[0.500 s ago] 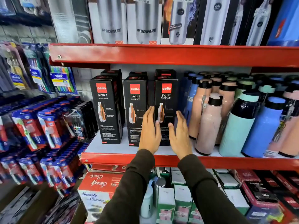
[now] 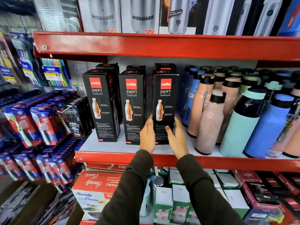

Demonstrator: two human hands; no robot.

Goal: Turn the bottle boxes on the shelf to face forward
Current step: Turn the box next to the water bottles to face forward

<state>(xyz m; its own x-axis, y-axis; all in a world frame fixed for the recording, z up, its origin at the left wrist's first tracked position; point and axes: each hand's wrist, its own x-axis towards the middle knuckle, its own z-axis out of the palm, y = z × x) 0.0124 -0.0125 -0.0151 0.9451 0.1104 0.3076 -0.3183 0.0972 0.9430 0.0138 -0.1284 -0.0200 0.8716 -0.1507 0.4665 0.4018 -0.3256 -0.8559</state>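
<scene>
Three black Cello Swift bottle boxes stand in a front row on the red-edged shelf (image 2: 113, 155), with more boxes behind them. The left box (image 2: 101, 104) and the middle box (image 2: 132, 106) show their printed fronts. My hands clasp the right box (image 2: 164, 101) low down, and it also faces forward. My left hand (image 2: 146, 136) lies flat against its left side. My right hand (image 2: 177, 138) cups its right side, thumb across the front.
Loose pink, mint and blue bottles (image 2: 240, 114) crowd the shelf right of the boxes. Modware boxes (image 2: 141, 15) fill the shelf above. Toothbrush packs (image 2: 40, 120) hang at left. Red and green boxes (image 2: 164, 202) sit on the level below.
The view has come closer to the shelf. My hands have spread slightly and now press the right box's two sides rather than resting in front of it.
</scene>
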